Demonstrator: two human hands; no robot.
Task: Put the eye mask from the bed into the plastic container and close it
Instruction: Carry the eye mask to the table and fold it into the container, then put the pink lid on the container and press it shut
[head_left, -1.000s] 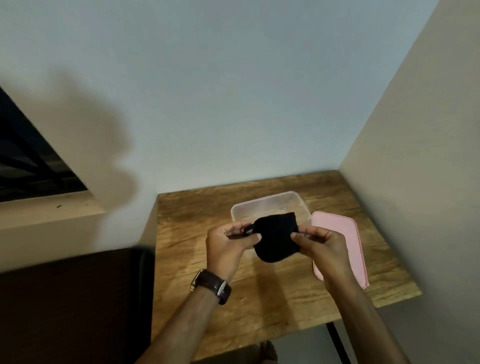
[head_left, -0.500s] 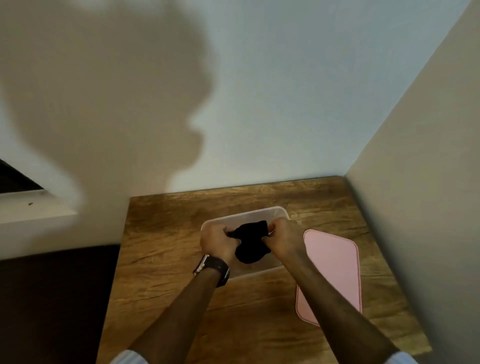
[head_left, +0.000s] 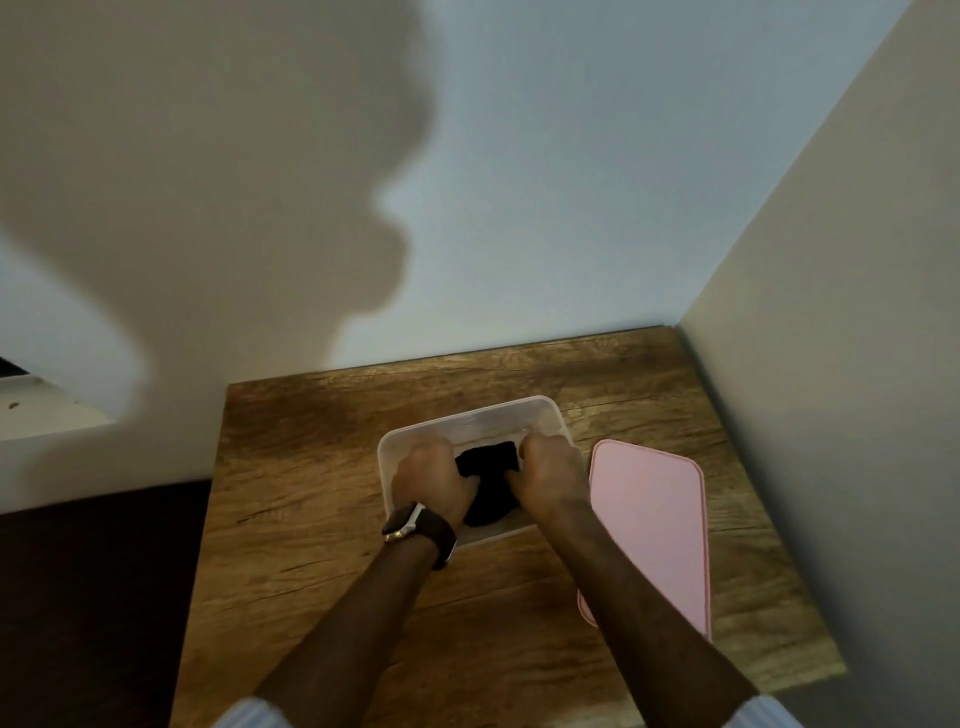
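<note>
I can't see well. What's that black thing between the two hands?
The eye mask, in the head view, between left hand and right hand, inside the plastic container.

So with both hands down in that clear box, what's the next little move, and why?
Probably let go and lift both hands out. The black eye mask already sits inside the plastic container, gripped by the left hand and right hand, while the pink lid lies beside it, not yet on.

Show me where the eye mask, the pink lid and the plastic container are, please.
eye mask (head_left: 488, 467): head view, on the black fabric between the two hands.
pink lid (head_left: 649, 525): head view, on the middle of its flat top.
plastic container (head_left: 498, 413): head view, on its far wall.
</note>
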